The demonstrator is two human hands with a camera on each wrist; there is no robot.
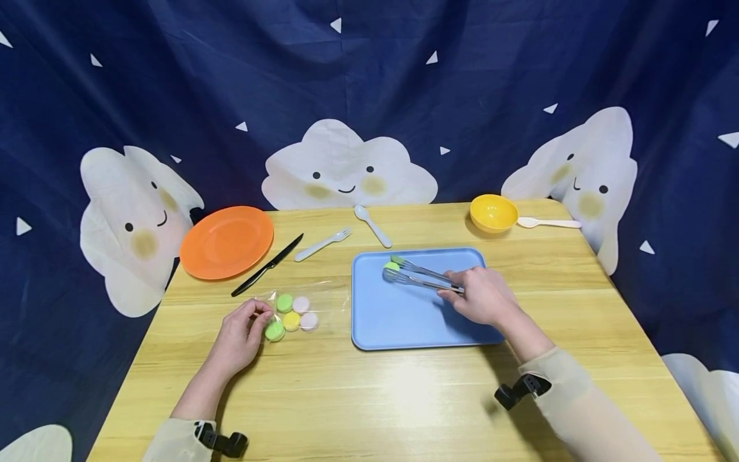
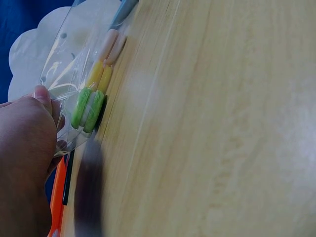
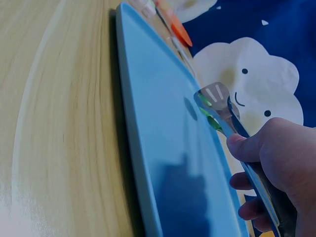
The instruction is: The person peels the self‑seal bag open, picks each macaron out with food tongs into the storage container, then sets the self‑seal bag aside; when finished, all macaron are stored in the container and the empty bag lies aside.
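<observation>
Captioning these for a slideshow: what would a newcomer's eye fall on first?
The right hand grips metal tongs clamping a green macaron over the blue tray at mid-table. To its left, the left hand pinches a clear bag of pastel macarons. An orange plate sits at the far left.

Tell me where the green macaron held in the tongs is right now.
In the head view the green macaron sits between the tongs tips over the blue tray's far-left area, gripped by the right hand.
</observation>
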